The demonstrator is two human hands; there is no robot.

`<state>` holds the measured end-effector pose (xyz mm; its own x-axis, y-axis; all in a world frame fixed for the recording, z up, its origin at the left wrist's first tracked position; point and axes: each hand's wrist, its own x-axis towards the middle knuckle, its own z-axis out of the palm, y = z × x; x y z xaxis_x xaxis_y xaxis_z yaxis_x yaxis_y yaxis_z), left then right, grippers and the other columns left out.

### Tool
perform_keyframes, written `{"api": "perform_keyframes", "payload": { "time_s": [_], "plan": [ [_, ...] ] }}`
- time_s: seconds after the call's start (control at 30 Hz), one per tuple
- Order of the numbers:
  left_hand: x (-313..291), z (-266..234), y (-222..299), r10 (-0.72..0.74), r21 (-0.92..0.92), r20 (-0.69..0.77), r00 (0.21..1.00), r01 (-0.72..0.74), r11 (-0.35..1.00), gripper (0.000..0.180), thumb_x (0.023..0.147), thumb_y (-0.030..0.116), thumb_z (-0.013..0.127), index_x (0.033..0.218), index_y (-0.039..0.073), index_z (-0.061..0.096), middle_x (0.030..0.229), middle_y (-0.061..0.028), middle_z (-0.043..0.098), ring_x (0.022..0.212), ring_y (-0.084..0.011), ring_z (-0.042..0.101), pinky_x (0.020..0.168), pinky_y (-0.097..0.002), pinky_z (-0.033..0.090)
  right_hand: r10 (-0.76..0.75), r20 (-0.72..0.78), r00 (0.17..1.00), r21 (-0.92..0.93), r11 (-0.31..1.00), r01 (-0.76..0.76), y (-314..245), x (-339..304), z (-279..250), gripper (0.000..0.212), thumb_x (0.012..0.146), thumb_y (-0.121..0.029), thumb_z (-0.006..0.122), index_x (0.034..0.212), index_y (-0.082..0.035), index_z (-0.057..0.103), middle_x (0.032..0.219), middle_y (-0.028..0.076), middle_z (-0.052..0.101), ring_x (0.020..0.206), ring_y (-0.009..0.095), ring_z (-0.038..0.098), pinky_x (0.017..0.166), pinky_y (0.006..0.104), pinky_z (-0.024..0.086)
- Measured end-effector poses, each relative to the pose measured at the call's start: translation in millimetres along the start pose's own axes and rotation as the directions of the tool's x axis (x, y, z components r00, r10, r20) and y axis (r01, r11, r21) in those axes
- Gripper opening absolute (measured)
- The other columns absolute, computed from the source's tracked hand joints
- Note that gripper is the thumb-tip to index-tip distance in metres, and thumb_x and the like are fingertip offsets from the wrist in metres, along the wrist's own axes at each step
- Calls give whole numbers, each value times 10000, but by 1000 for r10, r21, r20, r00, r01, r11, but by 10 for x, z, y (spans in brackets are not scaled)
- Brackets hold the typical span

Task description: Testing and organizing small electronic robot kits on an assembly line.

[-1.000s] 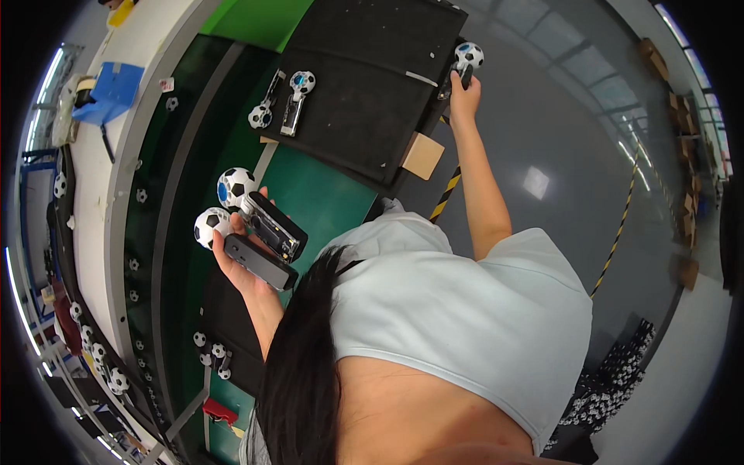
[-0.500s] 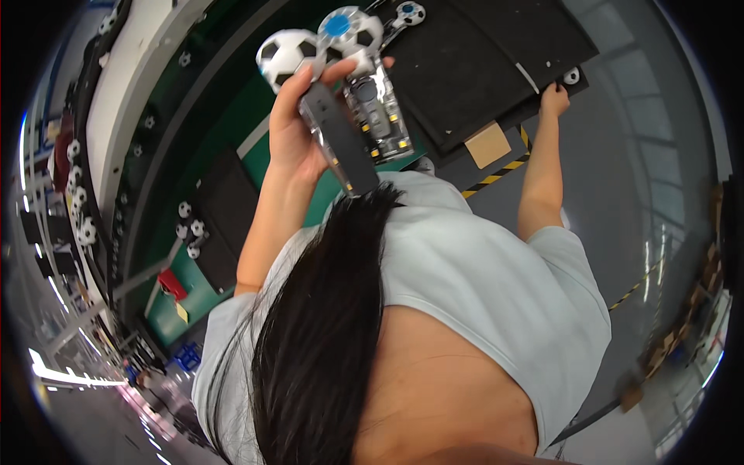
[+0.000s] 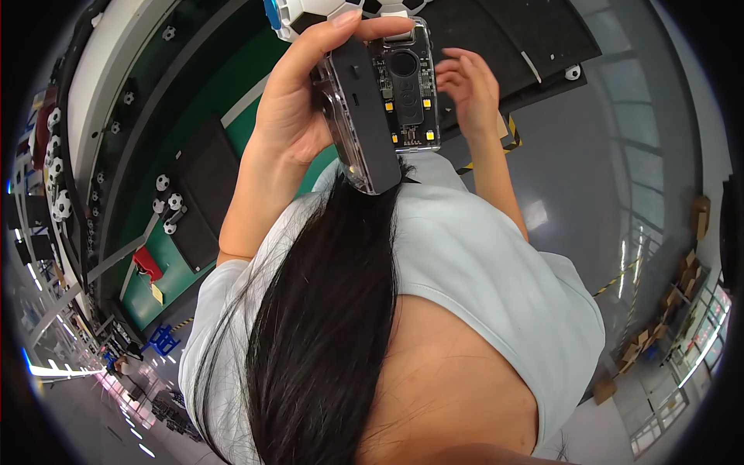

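My left hand (image 3: 291, 108) is closed around two soccer-ball-topped electronic gadgets, held side by side high in the view. One gadget (image 3: 370, 124) turns its dark grey edge toward me. The other (image 3: 404, 85) shows a clear case with a circuit board, small yellow squares and a round dark part. Their white-and-black ball heads (image 3: 314, 11) run off the top edge; a bit of blue shows at the left one. Just right of the clear case is my right hand (image 3: 474, 89), fingers slightly curled and apart, with nothing visible in it.
A black mat-covered table (image 3: 535, 39) lies ahead to the right, with another soccer-ball piece (image 3: 573, 72) at its edge. On the left, a green bench (image 3: 139, 294) carries a black mat, several ball-topped pieces (image 3: 175, 201) and a red object (image 3: 147, 263). Long dark hair hangs below the gadgets.
My right hand has left the black table's right edge and come leftward, beside the gadgets. The gadgets in my left hand have turned, and their ball heads now partly leave the view.
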<state>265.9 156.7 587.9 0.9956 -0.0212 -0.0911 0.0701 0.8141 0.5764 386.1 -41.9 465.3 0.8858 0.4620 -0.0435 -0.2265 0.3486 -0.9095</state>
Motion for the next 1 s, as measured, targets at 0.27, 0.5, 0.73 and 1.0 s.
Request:
{"api": "perform_keyframes", "payload": {
  "time_s": [0.27, 0.5, 0.73, 1.0],
  "plan": [
    [-295, -172, 63, 104, 192, -220, 970, -61, 980, 379, 924, 301, 597, 1059, -53, 615, 994, -139, 673, 910, -183, 649, 851, -345, 531, 147, 458, 877, -141, 986, -92, -292, -346, 956, 521, 951, -218, 507, 1369, 47, 346, 1236, 82, 536, 1044, 136, 574, 794, 272, 520],
    [-557, -335, 227, 241, 51, -303, 922, -237, 970, 254, 960, 209, 557, 1110, 4, 568, 1022, -78, 638, 944, -156, 614, 833, -298, 511, 255, 421, 871, 30, 955, -294, -156, -397, 1220, 459, 936, -195, 500, 1323, 29, 396, 1120, 123, 610, 916, 142, 629, 687, 278, 546],
    [-848, -532, 423, 305, 24, -393, 868, -322, 946, 243, 950, 164, 559, 1085, -39, 551, 1096, -210, 612, 1084, -297, 596, 907, -386, 519, 220, 474, 853, 90, 951, -295, -116, -301, 1191, 436, 931, -205, 457, 1282, 47, 400, 1153, 239, 575, 891, 203, 637, 582, 291, 515],
    [-930, -720, 512, 220, -180, -368, 903, -301, 936, 255, 981, 174, 494, 1066, -62, 539, 1118, -256, 584, 1096, -323, 581, 883, -398, 540, 257, 487, 835, 59, 944, -324, -41, -257, 1316, 499, 891, -201, 471, 1306, 58, 373, 1175, 254, 553, 914, 221, 630, 589, 301, 505]
  ]
}}
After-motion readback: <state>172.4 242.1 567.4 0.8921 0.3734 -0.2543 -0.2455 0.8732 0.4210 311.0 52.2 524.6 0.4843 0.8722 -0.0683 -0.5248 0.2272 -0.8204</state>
